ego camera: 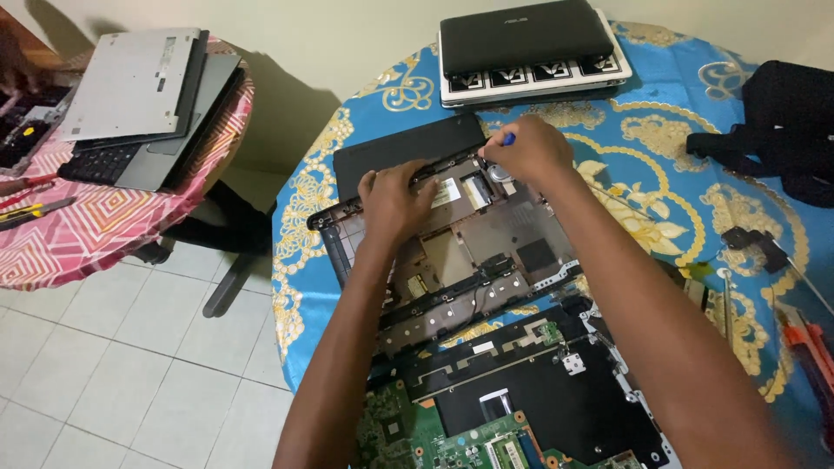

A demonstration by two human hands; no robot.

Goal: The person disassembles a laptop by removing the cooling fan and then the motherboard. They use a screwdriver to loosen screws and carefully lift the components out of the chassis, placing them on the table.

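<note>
At the centre of the round table with the blue patterned cloth lies an opened laptop base shell, its inside facing up. The left hand presses flat on it, fingers spread toward its far edge, holding nothing. At two o'clock from that hand, the right hand is closed around a blue-handled screwdriver, whose tip is hidden by the fingers. To work well here, the flat hand should pin the shell while the driver stands upright. At six o'clock lies a green circuit board; at twelve, a stack of closed laptops.
</note>
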